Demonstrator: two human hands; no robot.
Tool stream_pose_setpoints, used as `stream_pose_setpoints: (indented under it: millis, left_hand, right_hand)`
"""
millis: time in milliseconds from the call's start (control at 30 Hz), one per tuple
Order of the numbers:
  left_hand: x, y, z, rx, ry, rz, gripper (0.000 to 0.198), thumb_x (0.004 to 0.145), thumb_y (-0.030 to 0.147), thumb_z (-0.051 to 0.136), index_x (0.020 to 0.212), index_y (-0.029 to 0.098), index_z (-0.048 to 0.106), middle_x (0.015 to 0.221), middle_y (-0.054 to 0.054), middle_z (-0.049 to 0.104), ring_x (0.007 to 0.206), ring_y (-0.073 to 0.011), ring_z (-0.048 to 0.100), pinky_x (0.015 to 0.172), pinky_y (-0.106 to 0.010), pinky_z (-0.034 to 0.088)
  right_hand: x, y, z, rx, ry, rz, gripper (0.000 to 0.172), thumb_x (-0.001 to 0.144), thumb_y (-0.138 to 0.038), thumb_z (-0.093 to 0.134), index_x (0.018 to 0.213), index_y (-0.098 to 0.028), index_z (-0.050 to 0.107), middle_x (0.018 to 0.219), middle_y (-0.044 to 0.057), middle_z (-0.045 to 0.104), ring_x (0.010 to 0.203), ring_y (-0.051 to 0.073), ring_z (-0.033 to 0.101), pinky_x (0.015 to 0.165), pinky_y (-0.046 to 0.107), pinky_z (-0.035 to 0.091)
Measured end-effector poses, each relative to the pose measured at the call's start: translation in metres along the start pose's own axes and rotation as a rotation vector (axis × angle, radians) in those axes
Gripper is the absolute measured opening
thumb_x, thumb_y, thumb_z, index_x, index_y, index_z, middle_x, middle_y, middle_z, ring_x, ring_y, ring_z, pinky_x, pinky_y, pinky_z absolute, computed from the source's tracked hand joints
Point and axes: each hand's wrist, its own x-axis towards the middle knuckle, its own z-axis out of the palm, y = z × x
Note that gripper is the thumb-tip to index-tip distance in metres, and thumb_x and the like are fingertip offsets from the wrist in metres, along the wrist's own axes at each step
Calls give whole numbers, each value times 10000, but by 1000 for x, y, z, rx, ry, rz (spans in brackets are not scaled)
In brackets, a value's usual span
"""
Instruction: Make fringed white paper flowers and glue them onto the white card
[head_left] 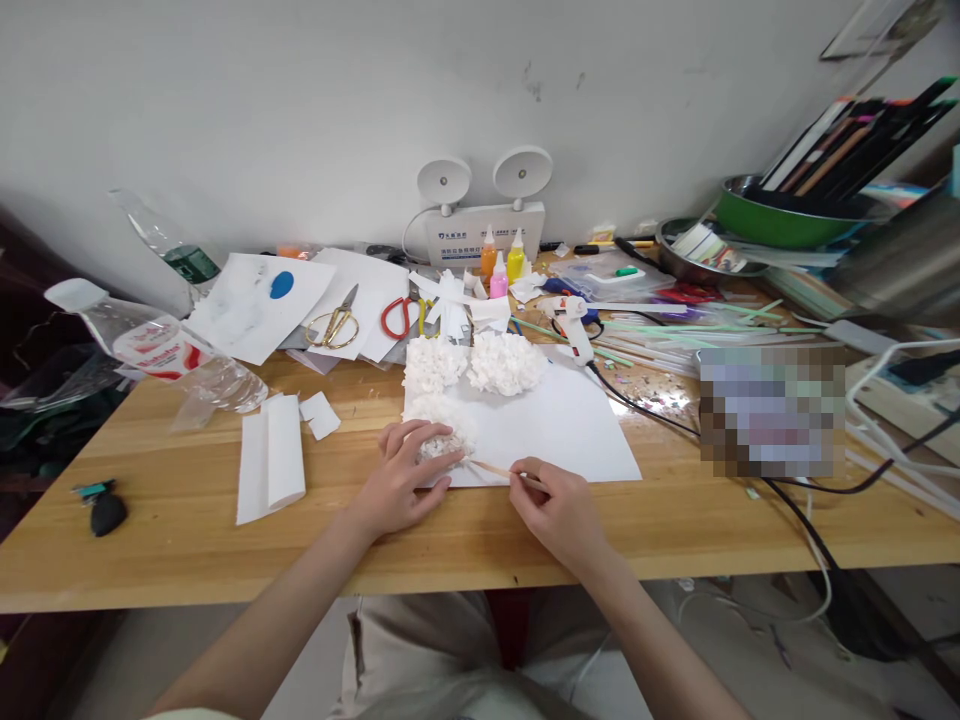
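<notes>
On a white sheet [566,430] lie three crumpled white paper clusters: one at the back left [433,364], one at the back right [507,362] and a nearer one [442,420]. My left hand [412,470] rests on the near cluster with its fingers apart, partly covering it. A thin wooden stick [489,468] runs from the cluster's right edge to my right hand [551,500], whose fingers are closed round its right end. The stick's left tip is close to my left fingertips; whether it touches the paper is too small to tell.
A glue gun [574,325] with a black cord lies behind the sheet. Scissors [335,328], red-handled scissors [396,317] and paint bottles [499,275] stand or lie behind. Plastic bottle [169,350] and folded paper [271,455] are left; a green bowl [787,218] is right.
</notes>
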Motion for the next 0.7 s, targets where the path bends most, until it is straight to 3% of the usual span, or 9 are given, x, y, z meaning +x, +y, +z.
stream_pose_setpoints:
  millis: [167, 367, 700]
  left_hand:
    - [0, 0, -1, -5, 0, -10, 360, 746, 166, 528, 1081, 293, 551, 1193, -57, 447, 1104, -243, 350, 889, -419, 295]
    - [0, 3, -1, 14, -45, 83, 317, 749, 178, 535, 1025, 324, 589, 1193, -37, 454, 1118, -250, 334, 917, -427, 271]
    - [2, 4, 0, 58, -46, 5, 309, 771, 186, 506, 1054, 289, 576, 1215, -59, 430, 1136, -252, 312, 929, -431, 273]
  right_hand:
    - [1, -5, -5, 48, 4, 55, 111, 740, -201, 467, 719, -177, 574, 619, 7, 630, 510, 128, 600, 515, 205, 480]
    - [5, -10, -6, 58, 7, 104, 121, 738, -217, 469, 723, -173, 580, 593, 1, 628, 482, 122, 592, 513, 199, 486]
    - [5, -10, -9, 43, 21, 112, 110, 728, -211, 476, 703, -176, 577, 610, -2, 632, 498, 119, 599, 527, 192, 487]
